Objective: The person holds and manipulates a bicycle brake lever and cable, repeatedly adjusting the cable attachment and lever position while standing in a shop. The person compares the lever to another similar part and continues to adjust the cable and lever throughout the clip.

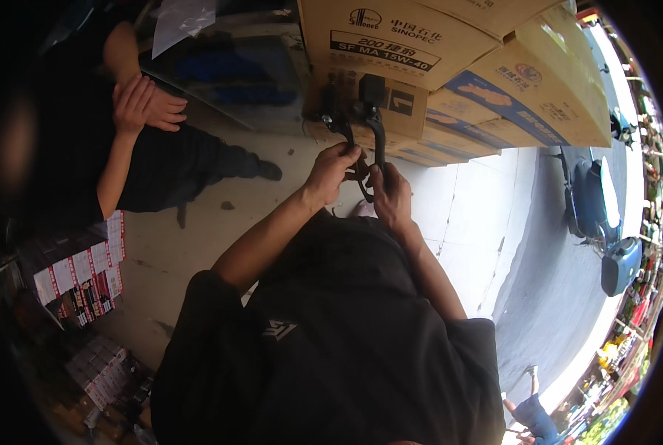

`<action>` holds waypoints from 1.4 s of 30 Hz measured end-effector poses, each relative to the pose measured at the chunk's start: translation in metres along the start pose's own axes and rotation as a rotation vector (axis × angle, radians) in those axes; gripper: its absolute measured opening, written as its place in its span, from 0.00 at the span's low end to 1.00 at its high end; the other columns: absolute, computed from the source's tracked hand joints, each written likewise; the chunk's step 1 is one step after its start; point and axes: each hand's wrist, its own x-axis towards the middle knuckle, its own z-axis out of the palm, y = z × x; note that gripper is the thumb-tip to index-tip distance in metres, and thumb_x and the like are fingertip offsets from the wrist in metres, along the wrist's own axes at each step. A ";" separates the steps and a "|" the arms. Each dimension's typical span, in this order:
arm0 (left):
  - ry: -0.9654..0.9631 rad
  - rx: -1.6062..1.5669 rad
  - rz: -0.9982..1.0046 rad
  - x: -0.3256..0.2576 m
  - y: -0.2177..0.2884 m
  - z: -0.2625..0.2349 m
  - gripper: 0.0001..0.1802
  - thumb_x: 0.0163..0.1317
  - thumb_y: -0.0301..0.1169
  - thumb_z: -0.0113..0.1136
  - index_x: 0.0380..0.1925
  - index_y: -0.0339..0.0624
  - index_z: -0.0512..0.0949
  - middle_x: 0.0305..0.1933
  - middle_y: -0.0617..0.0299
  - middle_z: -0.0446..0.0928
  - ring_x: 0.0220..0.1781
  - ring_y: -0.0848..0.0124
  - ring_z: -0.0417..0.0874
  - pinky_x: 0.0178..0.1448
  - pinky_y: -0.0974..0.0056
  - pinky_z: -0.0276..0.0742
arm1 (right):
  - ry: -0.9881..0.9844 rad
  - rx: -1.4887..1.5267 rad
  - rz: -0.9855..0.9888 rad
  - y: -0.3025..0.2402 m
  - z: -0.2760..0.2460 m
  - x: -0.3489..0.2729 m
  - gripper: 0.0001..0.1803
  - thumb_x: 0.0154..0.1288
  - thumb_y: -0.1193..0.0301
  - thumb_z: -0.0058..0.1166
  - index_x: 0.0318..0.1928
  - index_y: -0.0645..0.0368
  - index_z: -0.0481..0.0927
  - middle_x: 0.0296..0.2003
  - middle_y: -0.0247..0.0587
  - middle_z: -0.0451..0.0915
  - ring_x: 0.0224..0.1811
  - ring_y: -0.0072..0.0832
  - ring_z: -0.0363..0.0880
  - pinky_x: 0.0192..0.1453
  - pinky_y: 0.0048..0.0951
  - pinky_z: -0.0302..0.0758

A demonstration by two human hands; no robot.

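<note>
My left hand is closed on a slim curved black lever that has a clamp-like fitting at its far end. Beside it, my right hand grips a second black lever, shaped like a brake lever, topped by a square black block. The two levers stand side by side in front of my body, their grip ends toward me. Fingers cover part of both, and I cannot tell whether the levers touch at the lower ends.
Stacked cardboard boxes rise just beyond the levers. At left a person in dark clothes rests one hand over the other. Small red-and-white boxes are piled lower left. A parked scooter stands on the road at right.
</note>
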 end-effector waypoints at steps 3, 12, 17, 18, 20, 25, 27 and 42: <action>0.019 0.041 0.007 0.001 0.000 0.000 0.12 0.84 0.38 0.55 0.45 0.42 0.82 0.42 0.65 0.81 0.46 0.71 0.83 0.50 0.59 0.85 | 0.018 -0.010 0.027 0.001 0.007 -0.003 0.17 0.83 0.59 0.54 0.44 0.62 0.78 0.33 0.56 0.87 0.40 0.59 0.87 0.44 0.52 0.79; 0.009 0.137 0.044 0.001 -0.001 -0.003 0.12 0.82 0.38 0.59 0.47 0.41 0.84 0.45 0.65 0.84 0.46 0.72 0.85 0.46 0.64 0.83 | 0.024 -0.155 0.019 0.012 0.016 -0.002 0.17 0.81 0.57 0.53 0.43 0.59 0.78 0.34 0.62 0.86 0.41 0.67 0.84 0.44 0.61 0.78; 0.015 0.154 0.048 -0.005 0.007 -0.001 0.13 0.81 0.38 0.60 0.47 0.40 0.84 0.44 0.64 0.84 0.42 0.71 0.86 0.45 0.64 0.83 | 0.041 -0.224 0.003 -0.018 0.003 -0.004 0.16 0.80 0.58 0.54 0.43 0.60 0.80 0.33 0.63 0.85 0.40 0.67 0.84 0.44 0.60 0.78; -0.009 0.104 0.037 -0.006 0.010 -0.003 0.13 0.81 0.37 0.61 0.47 0.38 0.84 0.43 0.63 0.84 0.41 0.70 0.86 0.44 0.63 0.84 | 0.037 -0.217 -0.001 -0.025 0.000 -0.004 0.17 0.80 0.59 0.54 0.43 0.61 0.80 0.32 0.63 0.85 0.40 0.67 0.84 0.44 0.60 0.78; -0.056 0.003 0.011 -0.008 0.017 -0.004 0.14 0.80 0.37 0.62 0.49 0.34 0.84 0.43 0.60 0.84 0.38 0.67 0.87 0.42 0.63 0.86 | 0.012 -0.146 0.021 -0.041 -0.007 -0.003 0.17 0.80 0.60 0.54 0.42 0.63 0.81 0.32 0.64 0.85 0.40 0.67 0.84 0.44 0.60 0.78; -0.050 -0.166 -0.056 -0.024 0.050 0.023 0.13 0.79 0.35 0.62 0.50 0.34 0.83 0.41 0.59 0.83 0.36 0.65 0.87 0.39 0.63 0.85 | -0.068 -0.048 0.018 -0.069 -0.029 0.005 0.17 0.79 0.64 0.52 0.42 0.69 0.83 0.34 0.66 0.86 0.41 0.65 0.85 0.45 0.55 0.79; -0.060 -0.180 -0.083 -0.015 0.051 0.016 0.12 0.78 0.35 0.64 0.49 0.36 0.82 0.40 0.59 0.83 0.34 0.66 0.85 0.37 0.63 0.83 | -0.111 -0.018 -0.067 -0.072 -0.036 0.008 0.19 0.82 0.63 0.51 0.48 0.71 0.83 0.32 0.54 0.87 0.34 0.44 0.84 0.40 0.44 0.79; -0.092 -0.340 -0.126 -0.010 0.070 0.031 0.10 0.77 0.36 0.67 0.46 0.42 0.84 0.38 0.63 0.85 0.34 0.68 0.86 0.39 0.63 0.84 | -0.246 0.045 0.113 -0.106 -0.063 0.029 0.23 0.85 0.61 0.52 0.54 0.72 0.87 0.34 0.46 0.90 0.27 0.22 0.79 0.31 0.27 0.74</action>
